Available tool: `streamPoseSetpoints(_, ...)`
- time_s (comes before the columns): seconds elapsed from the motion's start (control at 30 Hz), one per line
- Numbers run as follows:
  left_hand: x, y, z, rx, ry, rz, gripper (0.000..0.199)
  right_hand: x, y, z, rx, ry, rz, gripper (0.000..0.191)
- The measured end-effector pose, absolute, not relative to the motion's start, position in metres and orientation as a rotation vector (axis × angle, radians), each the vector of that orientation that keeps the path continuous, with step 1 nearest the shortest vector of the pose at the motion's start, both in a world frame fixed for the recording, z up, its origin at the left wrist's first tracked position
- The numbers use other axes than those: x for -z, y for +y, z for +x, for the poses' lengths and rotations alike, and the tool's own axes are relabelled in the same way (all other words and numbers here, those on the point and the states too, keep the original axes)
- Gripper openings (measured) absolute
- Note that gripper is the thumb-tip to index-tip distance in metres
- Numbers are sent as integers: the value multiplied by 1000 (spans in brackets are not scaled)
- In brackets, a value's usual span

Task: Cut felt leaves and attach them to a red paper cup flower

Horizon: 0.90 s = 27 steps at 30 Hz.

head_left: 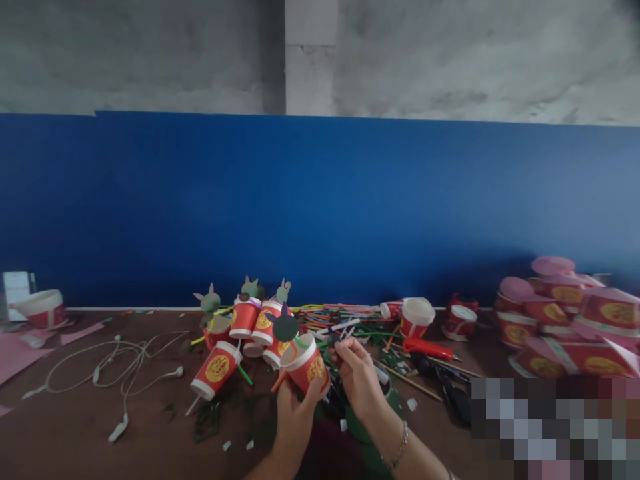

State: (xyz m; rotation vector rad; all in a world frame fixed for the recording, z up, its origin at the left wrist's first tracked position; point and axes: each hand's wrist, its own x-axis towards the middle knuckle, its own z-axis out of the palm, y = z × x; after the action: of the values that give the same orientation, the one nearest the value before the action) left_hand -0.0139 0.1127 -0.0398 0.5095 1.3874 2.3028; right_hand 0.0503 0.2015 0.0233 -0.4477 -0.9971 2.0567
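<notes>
My left hand [295, 413] is wrapped round a red and white paper cup [311, 375] with a yellow emblem. The cup is tilted, its mouth turned up and to the left. A dark eared paper head [285, 327] shows at its rim, and an orange strip sticks out low on its left side. Just right of the cup, my right hand [357, 373] pinches a small dark piece [334, 340], apart from the cup. Its exact shape is too small to make out. Fingers partly cover the cup's lower wall.
Several similar cups [219, 370] with eared paper heads stand or lie to the left. Behind my hands are coloured strips [320, 312], a white cup [417, 317] and a red-handled tool [430, 348]. White earphones [119, 427] lie left; pink-trimmed cups [555, 327] are piled right.
</notes>
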Motion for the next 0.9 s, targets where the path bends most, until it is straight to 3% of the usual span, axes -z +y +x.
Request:
streamPoseSetpoints(0.8,24,104,-11,-2068,1629,805,38,-35,211,55,-2046,-1011,-482,28)
streamPoseSetpoints(0.9,24,104,-12,-2067,1671,838,39,-38,212,57,-2053,-1084,-472,22)
